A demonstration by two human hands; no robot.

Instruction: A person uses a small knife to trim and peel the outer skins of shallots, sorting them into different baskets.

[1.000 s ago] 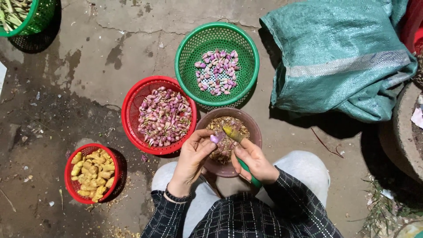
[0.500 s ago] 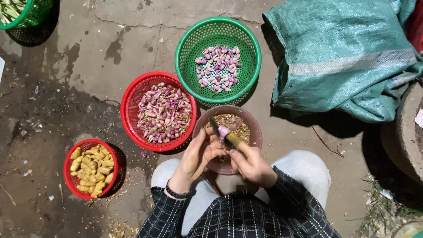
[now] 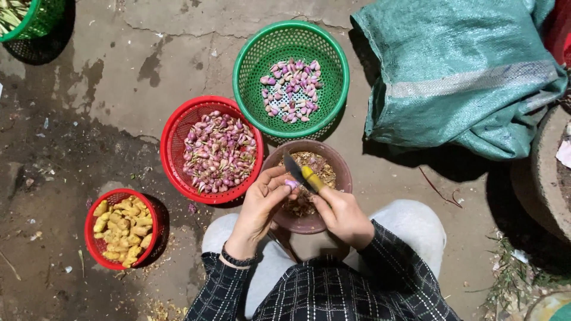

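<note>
Red basket point(image 3: 172, 148) blocks 10 o'clock of the brown bowl point(image 3: 342, 172); green basket point(image 3: 333, 53) blocks 12; bare ground point(image 3: 392, 178) at 3.

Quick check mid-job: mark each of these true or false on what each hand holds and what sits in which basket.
1. The right hand holds a yellow-handled knife. True.
2. The left hand is empty. False: its fingers pinch a small purple bulb.
3. The hands work over the green basket. False: they are over the brown bowl.
4. The small red basket holds yellow pieces. True.
5. The large red basket is empty. False: it holds unpeeled bulbs.
</note>
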